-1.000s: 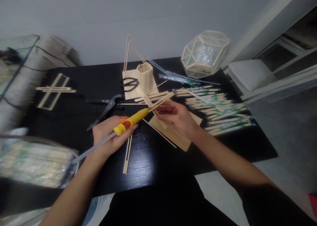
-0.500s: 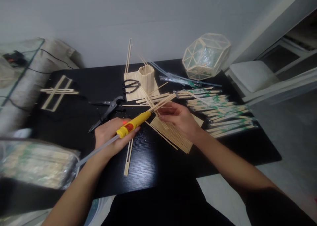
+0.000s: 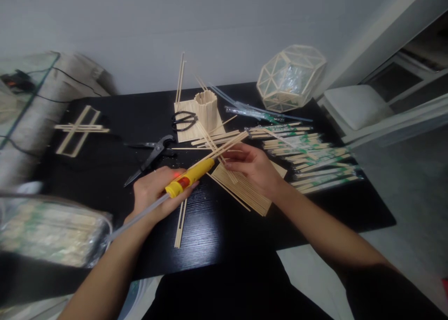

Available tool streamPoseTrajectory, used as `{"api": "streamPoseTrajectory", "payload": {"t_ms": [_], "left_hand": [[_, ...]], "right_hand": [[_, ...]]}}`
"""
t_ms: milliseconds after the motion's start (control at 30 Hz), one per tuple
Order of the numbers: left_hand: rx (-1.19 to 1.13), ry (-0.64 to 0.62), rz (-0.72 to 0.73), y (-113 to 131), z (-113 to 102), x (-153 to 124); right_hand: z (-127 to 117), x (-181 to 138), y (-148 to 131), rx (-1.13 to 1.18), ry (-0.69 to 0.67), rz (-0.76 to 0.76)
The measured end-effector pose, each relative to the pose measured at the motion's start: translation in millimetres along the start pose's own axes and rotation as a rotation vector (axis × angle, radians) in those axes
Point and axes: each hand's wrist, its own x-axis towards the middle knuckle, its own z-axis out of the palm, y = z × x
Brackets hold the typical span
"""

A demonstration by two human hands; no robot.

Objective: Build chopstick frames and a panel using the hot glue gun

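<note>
My left hand point(image 3: 157, 191) is closed around a yellow hot glue gun point(image 3: 191, 177), with a long glue stick point(image 3: 140, 216) trailing from its back end. The gun's nozzle end points at a crossed frame of thin wooden sticks point(image 3: 229, 145). Between the fingers and thumb of my right hand point(image 3: 254, 166) this stick frame is pinched, raised above the table. Under the right hand lies a flat panel of sticks glued side by side point(image 3: 250, 191). Two long sticks point(image 3: 180, 224) show beneath the left hand.
Pliers point(image 3: 154, 154) lie left of centre. Behind stand a round stick cup on a square base point(image 3: 206, 110) and black-handled scissors point(image 3: 184, 120). Wrapped chopsticks point(image 3: 311, 156) cover the right side, near a faceted stick lantern point(image 3: 290, 79). Another crossed frame point(image 3: 80, 129) lies at left.
The glue gun has shifted very slightly, its metal tip now less visible against the stick frame. Both hands keep their holds, and the whole view has drifted a little.
</note>
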Motion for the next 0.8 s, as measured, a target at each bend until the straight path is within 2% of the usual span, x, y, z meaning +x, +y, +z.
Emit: {"api": "streamPoseTrajectory", "payload": {"t_ms": [267, 800], "left_hand": [[0.031, -0.033, -0.004, -1.2, -1.2, -1.7], [-0.011, 0.0, 0.051, -4.0, 1.8, -6.5]], "right_hand": [[-0.2, 0.2, -0.2, -0.007, -0.005, -0.002], [-0.8, -0.4, 1.4, -0.034, -0.025, -0.018]]}}
